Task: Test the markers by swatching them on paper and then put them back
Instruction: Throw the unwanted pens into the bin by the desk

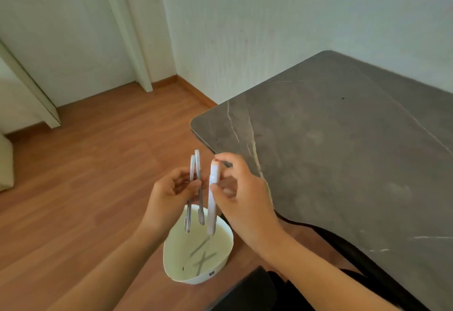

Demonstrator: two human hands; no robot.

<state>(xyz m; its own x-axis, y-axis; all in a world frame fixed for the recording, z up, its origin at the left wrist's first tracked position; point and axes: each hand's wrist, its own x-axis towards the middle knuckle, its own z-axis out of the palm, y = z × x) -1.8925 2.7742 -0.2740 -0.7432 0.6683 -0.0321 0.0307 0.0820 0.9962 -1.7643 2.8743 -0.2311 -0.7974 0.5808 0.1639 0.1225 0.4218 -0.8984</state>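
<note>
My left hand (169,195) grips two thin clear pens (196,188), held upright with their tips pointing down. My right hand (241,193) pinches a thick white marker (212,202) with an orange end cap on top, also upright. Both hands hover above a white round container (221,234) standing on the floor beside the table. A few dark pens (202,254) lie crossed on the container's bottom. No paper is in view.
A dark grey marble-patterned table (343,151) fills the right side, its rounded corner just behind my right hand. Wooden floor (85,176) spreads to the left. White door and wall stand behind. A dark chair edge (250,291) shows below.
</note>
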